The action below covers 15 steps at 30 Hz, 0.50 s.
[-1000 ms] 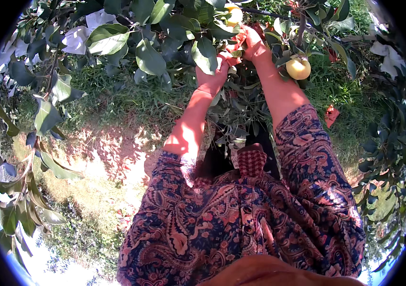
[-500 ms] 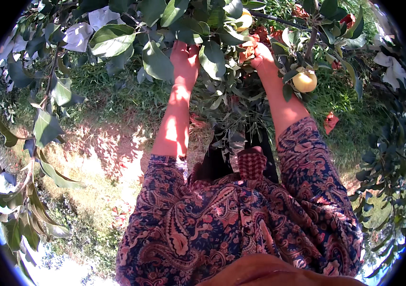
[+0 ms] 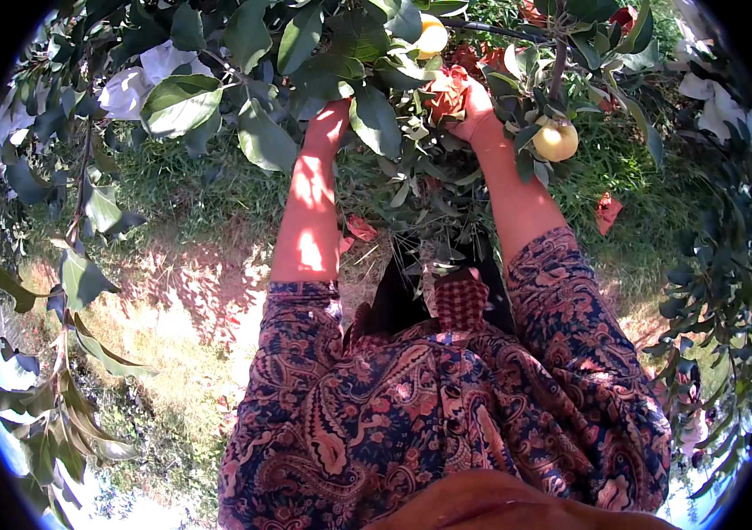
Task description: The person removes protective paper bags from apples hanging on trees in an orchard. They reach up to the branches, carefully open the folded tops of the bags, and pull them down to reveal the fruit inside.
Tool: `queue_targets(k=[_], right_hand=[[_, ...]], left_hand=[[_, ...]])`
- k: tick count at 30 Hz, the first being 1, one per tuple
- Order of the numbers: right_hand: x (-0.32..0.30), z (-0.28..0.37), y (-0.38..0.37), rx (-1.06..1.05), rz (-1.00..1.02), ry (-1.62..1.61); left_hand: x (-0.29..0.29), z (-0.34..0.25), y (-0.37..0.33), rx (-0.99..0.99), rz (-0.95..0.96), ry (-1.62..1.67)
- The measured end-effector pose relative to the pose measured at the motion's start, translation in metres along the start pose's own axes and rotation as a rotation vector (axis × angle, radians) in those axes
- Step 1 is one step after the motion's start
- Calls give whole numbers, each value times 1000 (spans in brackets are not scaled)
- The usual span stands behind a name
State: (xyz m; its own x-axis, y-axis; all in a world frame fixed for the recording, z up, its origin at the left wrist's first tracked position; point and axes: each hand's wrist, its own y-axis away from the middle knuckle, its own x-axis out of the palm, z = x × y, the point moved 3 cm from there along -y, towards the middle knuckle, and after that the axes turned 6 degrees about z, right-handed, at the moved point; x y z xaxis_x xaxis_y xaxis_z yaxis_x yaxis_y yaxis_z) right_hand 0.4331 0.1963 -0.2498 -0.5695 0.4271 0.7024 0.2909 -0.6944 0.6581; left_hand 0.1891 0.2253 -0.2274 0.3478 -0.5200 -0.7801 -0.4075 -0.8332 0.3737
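Note:
Among the leaves of a fruit tree, my right hand (image 3: 477,113) is closed on a crumpled piece of red paper (image 3: 448,94). My left hand (image 3: 328,122) reaches up into the foliage to the left of it, and leaves (image 3: 375,120) hide its fingers. One pale yellow apple (image 3: 432,36) hangs just above the red paper, partly covered by leaves. To the right of my right wrist hangs another pale yellow apple (image 3: 556,140), fully bare.
White paper bags (image 3: 126,92) hang in the branches at left, and more white paper (image 3: 714,104) shows at right. A leafy branch (image 3: 62,327) droops along the left side. Red paper scraps (image 3: 607,213) lie on the grass. A thin dark pipe or branch (image 3: 504,32) crosses behind.
The whole view has shifted a little. The red paper at my right hand now shows as a larger crumpled piece. My left hand has moved slightly left and down, with its fingers still behind leaves.

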Motion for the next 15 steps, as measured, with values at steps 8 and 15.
queue_targets(k=[8, 15], right_hand=[[-24, -25, -23, -289, 367, -218], [-33, -18, -53, -432, 850, -101]], left_hand=[[61, 93, -32, -321, 16, 1783], [10, 5, -1, 162, -365, -59]])
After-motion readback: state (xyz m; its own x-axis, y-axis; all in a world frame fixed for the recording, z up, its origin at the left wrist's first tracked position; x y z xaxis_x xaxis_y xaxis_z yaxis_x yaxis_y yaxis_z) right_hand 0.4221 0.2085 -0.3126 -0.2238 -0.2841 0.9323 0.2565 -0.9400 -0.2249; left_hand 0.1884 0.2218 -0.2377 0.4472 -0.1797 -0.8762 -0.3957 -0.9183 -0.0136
